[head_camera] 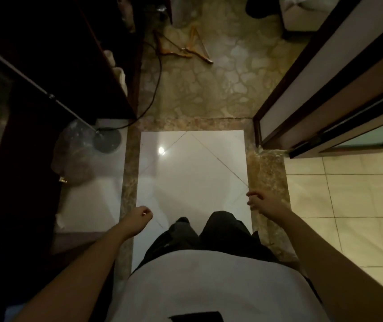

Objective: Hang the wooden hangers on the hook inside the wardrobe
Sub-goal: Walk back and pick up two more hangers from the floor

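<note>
The floor (192, 182) is glossy white tile bordered in brown marble, then mottled beige stone. Near its far edge, light wooden triangular hangers (181, 49) lie beside a thin black cable (158, 73).

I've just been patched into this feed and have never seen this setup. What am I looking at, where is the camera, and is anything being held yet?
There is no machine here. A person is working with two bare hands, and the single picture comes from a wide-angle camera worn on their head. It looks down past their white shirt and dark trousers to the floor.

The left hand and right hand hang loosely curled at the person's sides, and neither holds anything. The wooden hangers lie in a small pile on the patterned floor ahead, near the top of the picture. The dark wardrobe is on the left. Its inside is too dark to make out a hook.
</note>
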A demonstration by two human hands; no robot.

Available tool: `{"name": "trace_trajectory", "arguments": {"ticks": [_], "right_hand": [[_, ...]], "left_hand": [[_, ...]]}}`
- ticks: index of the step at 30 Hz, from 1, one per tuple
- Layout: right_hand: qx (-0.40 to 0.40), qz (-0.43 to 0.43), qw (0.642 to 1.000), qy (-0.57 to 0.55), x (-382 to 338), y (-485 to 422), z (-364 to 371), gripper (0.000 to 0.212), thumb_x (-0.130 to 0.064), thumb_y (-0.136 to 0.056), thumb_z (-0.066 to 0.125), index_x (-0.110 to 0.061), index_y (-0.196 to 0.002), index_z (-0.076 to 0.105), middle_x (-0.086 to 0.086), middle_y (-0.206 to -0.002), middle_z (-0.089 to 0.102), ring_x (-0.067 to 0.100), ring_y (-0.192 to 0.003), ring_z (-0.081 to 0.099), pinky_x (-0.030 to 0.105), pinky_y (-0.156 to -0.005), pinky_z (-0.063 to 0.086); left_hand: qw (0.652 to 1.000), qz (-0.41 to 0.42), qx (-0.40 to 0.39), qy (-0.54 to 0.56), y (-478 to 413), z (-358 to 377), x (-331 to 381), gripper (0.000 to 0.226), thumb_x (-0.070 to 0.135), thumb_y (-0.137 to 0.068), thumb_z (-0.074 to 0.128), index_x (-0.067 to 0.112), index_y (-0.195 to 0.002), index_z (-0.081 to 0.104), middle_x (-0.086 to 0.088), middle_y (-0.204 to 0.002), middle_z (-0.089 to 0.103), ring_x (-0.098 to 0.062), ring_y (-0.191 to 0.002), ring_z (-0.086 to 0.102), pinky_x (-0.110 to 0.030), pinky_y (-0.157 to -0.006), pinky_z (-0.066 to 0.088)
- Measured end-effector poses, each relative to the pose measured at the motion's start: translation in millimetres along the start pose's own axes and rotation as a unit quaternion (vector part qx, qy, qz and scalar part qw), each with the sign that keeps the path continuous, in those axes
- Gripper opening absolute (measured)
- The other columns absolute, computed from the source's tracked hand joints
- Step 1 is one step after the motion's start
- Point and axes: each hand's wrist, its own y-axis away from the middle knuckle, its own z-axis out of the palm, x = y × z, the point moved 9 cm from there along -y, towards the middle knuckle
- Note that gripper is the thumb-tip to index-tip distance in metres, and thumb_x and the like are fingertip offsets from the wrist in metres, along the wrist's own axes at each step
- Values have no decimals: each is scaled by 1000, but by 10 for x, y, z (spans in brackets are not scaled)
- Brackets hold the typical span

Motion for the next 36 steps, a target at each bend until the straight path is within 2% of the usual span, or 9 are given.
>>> {"name": "trace_trajectory", "arguments": {"ticks": [4,7,9,13,16,20,27,33,36], "right_hand": [[-4,102,995,-3,509,-104,-180,29,-10,-97,40,5,-117,54,11,-97,52,8,-71,48,16,-62,42],[2,134,991,11,743,-286,-403,34,-13,-98,39,13,-112,56,21,-94,57,24,-80,55,36,-82,49],[3,151,989,0,804,-467,-593,34,-13,-97,40,14,-110,56,31,-108,59,34,-87,56,36,-78,48],[-5,140,990,1,628,-978,-1065,28,-23,-97,40,-8,-112,59,22,-116,58,33,-101,55,37,-87,45],[-22,118,993,10,206,-1389,-1444,29,-24,-97,41,-12,-117,58,14,-114,57,28,-103,54,36,-91,44],[-36,63,997,39,-521,-2022,-1938,18,-25,-95,42,-21,-97,60,12,-108,60,26,-98,58,42,-93,49],[-18,-84,995,51,-2264,-2956,-2738,32,-15,-94,45,-5,-123,56,11,-108,62,24,-94,60,34,-81,50],[-39,-82,995,30,-2833,-3524,-2901,28,-13,-95,44,-3,-118,57,9,-96,59,20,-87,57,21,-66,45],[-43,-31,998,14,-2710,-3808,-2904,26,-11,-95,44,-3,-115,58,13,-100,60,24,-89,58,22,-66,47]], "left_hand": [[1000,30,-1,-4,-333,-339,667,29,19,-96,45,0,-114,58,-16,-104,61,-27,-95,59,-38,-85,49],[998,43,16,42,-602,-582,1234,29,21,-97,44,2,-114,57,-13,-106,60,-21,-92,58,-34,-80,49],[996,47,22,68,-776,-681,1582,28,22,-98,42,5,-116,56,-10,-106,59,-19,-92,56,-26,-70,43],[996,23,28,81,-1104,-778,2041,27,19,-98,41,3,-115,55,-12,-107,57,-21,-92,55,-26,-66,41],[997,-6,26,70,-1267,-778,2223,25,15,-98,42,0,-114,55,-14,-102,56,-23,-90,55,-27,-67,45],[994,-33,35,93,-1437,-838,2384,25,14,-98,41,0,-114,55,-14,-101,57,-23,-90,56,-25,-70,45],[981,-111,57,147,-1665,-999,2349,19,9,-98,41,0,-107,54,-18,-98,54,-19,-80,53,-23,-69,43],[978,-131,49,155,-2187,-1367,2632,14,8,-97,42,2,-95,54,-10,-82,53,-20,-75,51,-23,-60,41],[982,-115,34,146,-2614,-1718,2986,19,7,-97,42,6,-81,53,-16,-89,54,-23,-78,51,-28,-69,44]]}}
